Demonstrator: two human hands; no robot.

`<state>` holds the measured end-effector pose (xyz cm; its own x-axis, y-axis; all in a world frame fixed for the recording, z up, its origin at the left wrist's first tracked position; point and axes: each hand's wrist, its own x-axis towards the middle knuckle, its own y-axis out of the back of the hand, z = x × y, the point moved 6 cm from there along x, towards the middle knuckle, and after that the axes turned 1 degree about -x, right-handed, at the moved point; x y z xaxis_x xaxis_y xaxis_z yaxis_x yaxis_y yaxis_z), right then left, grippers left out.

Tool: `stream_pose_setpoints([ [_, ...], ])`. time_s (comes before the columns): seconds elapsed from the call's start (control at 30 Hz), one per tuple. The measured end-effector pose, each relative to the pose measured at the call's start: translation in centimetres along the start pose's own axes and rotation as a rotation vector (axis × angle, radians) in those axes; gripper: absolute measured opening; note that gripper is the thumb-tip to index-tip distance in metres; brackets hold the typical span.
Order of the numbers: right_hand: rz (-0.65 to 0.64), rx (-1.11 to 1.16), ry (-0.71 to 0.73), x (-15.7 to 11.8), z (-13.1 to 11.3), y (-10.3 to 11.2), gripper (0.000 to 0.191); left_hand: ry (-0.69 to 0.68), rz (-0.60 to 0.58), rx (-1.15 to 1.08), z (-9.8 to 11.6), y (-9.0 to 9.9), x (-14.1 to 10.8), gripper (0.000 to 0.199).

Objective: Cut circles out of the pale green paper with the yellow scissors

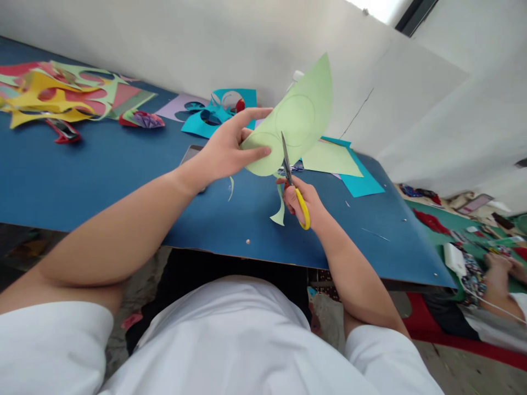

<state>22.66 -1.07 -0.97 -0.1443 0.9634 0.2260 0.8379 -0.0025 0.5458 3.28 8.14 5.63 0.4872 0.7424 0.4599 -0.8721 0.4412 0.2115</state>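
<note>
My left hand [230,144] grips a light green sheet of paper [302,118] by its left edge, thumb in front. The sheet is curled and raised above the table, with circles drawn on it in outline. In my right hand [307,203] are scissors [303,209] with yellow and red handles. Their blades point up at the lower part of the sheet, between the drawn circles. A curled green offcut [280,211] hangs or lies just below the blades; I cannot tell which. Another thin green strip [231,188] rests on the table under my left hand.
On the blue table [102,175], cut paper scraps [61,99] are heaped at the left. Blue paper with round holes [209,118] lies by the wall. Green and blue sheets [337,159] are at the right. A phone [191,153] is partly hidden. Another person's hands [500,263] work at a green table.
</note>
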Motion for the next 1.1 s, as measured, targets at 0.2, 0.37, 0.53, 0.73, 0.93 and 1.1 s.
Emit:
stream_pose_setpoints([
  [0.2,-0.009,0.032,0.008,0.04,0.5,-0.06,0.082,0.015,-0.01,-0.015,-0.08,-0.28,-0.02,0.074],
  [0.37,-0.01,0.034,0.028,-0.07,0.39,-0.11,0.083,0.024,-0.026,-0.031,-0.14,-0.4,-0.05,0.072],
  [0.53,-0.002,0.025,0.043,-0.17,-0.05,-0.13,0.083,0.031,-0.039,-0.028,-0.26,-0.5,-0.06,0.077],
  [0.73,-0.005,0.042,0.036,-0.05,0.29,-0.04,0.083,0.023,-0.04,-0.017,-0.35,-0.44,-0.08,0.077],
  [0.93,-0.032,0.045,0.027,0.01,0.4,-0.06,0.078,0.024,-0.023,0.007,-0.43,-0.25,-0.11,0.074],
  [1.1,-0.045,0.025,-0.013,-0.02,0.38,-0.16,0.079,0.033,-0.043,0.011,-0.09,-0.47,-0.23,0.072],
])
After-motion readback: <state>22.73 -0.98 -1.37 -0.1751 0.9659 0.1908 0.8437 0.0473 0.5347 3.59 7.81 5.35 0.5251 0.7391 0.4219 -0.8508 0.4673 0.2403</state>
